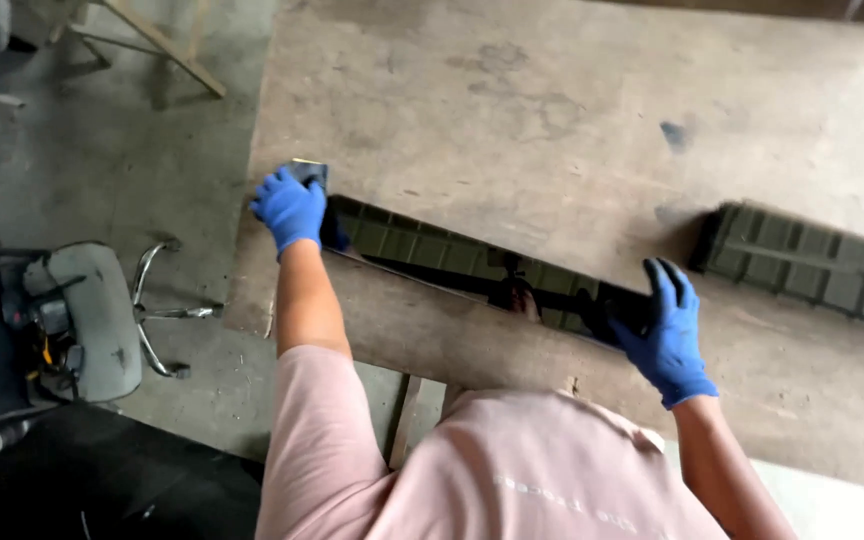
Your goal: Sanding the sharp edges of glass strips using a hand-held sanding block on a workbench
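Long mirror strip (pixel 472 270) on workbench (pixel 552 120), left hand (pixel 290 208) and right hand (pixel 667 335) fingers gripping its ends

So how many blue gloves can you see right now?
2. One on the left hand gripping the left end of the long mirror strip, one on the right hand at its right end. None hidden, apparently.

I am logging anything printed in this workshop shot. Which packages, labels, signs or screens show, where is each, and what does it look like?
No packages, signs or screens show.
Shirt print: a faint pale line of lettering across the pink shirt, bottom centre; too blurred to make out.
Mirror strip: long, narrow and reflective, on the table between the left hand and right hand; no label visible.
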